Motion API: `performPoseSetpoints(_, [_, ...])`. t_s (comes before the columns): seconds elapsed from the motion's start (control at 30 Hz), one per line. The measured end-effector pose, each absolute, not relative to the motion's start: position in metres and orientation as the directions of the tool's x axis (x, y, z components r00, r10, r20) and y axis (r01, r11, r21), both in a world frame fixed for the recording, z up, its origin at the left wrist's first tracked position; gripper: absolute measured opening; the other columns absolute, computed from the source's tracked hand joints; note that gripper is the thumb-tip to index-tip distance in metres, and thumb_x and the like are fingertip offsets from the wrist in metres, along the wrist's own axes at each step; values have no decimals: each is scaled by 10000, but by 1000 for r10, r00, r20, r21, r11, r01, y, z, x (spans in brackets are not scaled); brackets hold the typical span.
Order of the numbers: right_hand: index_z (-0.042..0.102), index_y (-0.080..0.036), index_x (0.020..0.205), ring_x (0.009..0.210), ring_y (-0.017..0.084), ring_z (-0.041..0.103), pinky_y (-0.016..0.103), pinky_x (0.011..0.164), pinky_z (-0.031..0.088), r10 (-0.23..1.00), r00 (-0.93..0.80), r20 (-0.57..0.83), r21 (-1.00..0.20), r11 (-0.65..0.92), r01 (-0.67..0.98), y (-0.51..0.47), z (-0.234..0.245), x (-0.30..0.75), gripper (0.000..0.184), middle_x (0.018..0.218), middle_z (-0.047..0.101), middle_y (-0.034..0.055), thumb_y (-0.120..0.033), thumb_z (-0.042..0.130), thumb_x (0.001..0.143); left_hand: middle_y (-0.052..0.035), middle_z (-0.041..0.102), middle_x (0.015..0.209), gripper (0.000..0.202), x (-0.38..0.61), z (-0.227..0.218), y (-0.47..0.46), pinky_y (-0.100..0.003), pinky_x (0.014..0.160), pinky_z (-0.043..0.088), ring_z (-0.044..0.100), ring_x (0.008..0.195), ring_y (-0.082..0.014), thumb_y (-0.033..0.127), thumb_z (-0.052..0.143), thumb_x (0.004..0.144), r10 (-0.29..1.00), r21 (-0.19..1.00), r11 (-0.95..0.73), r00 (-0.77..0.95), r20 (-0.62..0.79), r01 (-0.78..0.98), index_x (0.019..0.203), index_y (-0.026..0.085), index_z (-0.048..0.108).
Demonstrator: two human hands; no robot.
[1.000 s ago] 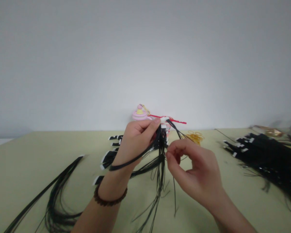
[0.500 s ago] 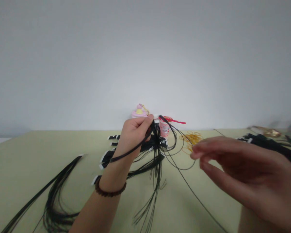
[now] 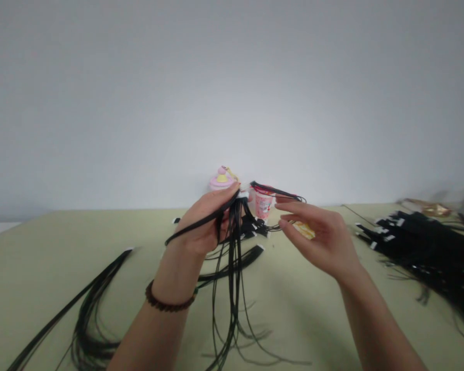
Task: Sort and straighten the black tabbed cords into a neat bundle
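Observation:
My left hand point(image 3: 204, 224) is raised over the table with its fingers closed on a bundle of thin black cords point(image 3: 232, 273) that hang down to the tabletop. A white connector end shows at my fingertips. My right hand point(image 3: 319, 237) is to the right of the bundle, fingers stretched toward the cords' top ends, thumb and forefinger slightly apart with nothing visible between them. A dark bead bracelet point(image 3: 166, 301) circles my left wrist.
A loose sheaf of black cords point(image 3: 88, 304) lies at the left on the pale green table point(image 3: 42, 247). A big pile of black cords with white tips point(image 3: 425, 247) fills the right side. A pink toy point(image 3: 221, 180), a small pink cup point(image 3: 263, 203) and yellow rubber bands point(image 3: 305, 229) sit behind my hands.
My right hand pulled a cord out to the right and toward me, then came back beside the bundle. My left hand has dropped a little and the hanging cords swung.

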State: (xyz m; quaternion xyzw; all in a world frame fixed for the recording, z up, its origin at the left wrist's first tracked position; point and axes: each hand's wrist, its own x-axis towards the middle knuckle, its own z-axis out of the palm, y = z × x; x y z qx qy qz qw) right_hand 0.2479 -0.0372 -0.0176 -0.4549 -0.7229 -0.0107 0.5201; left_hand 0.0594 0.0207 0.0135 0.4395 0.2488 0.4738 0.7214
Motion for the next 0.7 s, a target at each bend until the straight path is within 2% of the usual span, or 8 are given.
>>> performPoseSetpoints(0.03, [683, -167, 1002, 761, 172, 696, 319, 770, 574, 624, -46, 780, -435, 593, 678, -37, -17, 250, 242, 990, 714, 69, -212, 620, 772, 39, 489, 479, 191, 60, 13, 21, -108, 307, 332, 409, 337, -18, 238, 624, 785, 888, 847, 203, 456, 52, -492, 651, 113, 573])
performPoseSetpoints(0.1, [682, -158, 1005, 764, 167, 695, 313, 775, 573, 609, -49, 792, -420, 601, 680, -35, -16, 253, 242, 1003, 711, 71, -207, 622, 775, 11, 551, 516, 150, 62, 11, 21, -141, 383, 439, 519, 404, -57, 189, 594, 800, 855, 803, 260, 515, 67, -536, 673, 109, 585])
performPoseSetpoints(0.2, [678, -150, 1009, 853, 180, 687, 316, 800, 561, 589, -92, 803, -398, 645, 653, -28, -19, 255, 240, 1033, 701, 83, -197, 612, 783, -51, 652, 621, 147, 63, 10, 21, -287, 576, 568, 656, 585, -154, 189, 537, 836, 789, 786, 326, 609, 80, -526, 761, 100, 627])
performPoseSetpoints(0.27, [682, -155, 999, 940, 198, 667, 333, 841, 541, 535, -143, 832, -330, 687, 647, -21, -23, 255, 233, 1030, 702, 88, -188, 608, 781, -71, 675, 655, 189, 63, 9, 21, -337, 610, 579, 671, 619, -176, 191, 492, 863, 757, 792, 355, 650, 69, -497, 803, 92, 641])
performPoseSetpoints(0.37, [693, -155, 968, 952, 205, 661, 335, 841, 529, 458, -167, 873, -243, 706, 665, -12, -28, 258, 217, 997, 708, 96, -164, 601, 772, -76, 686, 678, 204, 62, 10, 20, -367, 636, 585, 656, 579, -151, 163, 462, 878, 749, 792, 370, 660, 55, -485, 850, 80, 646])
performPoseSetpoints(0.5, [708, -166, 911, 889, 202, 674, 322, 804, 537, 394, -137, 909, -195, 692, 695, -7, -33, 261, 192, 937, 716, 95, -150, 611, 746, -43, 660, 616, 176, 63, 10, 15, -446, 767, 564, 616, 521, -104, 164, 492, 876, 762, 759, 409, 648, 21, -506, 808, 72, 627])
performPoseSetpoints(0.7, [701, -179, 918, 1005, 215, 647, 352, 889, 516, 464, -203, 862, -244, 733, 635, -2, -41, 259, 200, 1098, 677, 95, -165, 596, 749, -12, 648, 621, 162, 77, 8, 8, -442, 896, 514, 607, 544, -64, 128, 476, 882, 816, 648, 336, 554, 161, -683, 785, 81, 597])
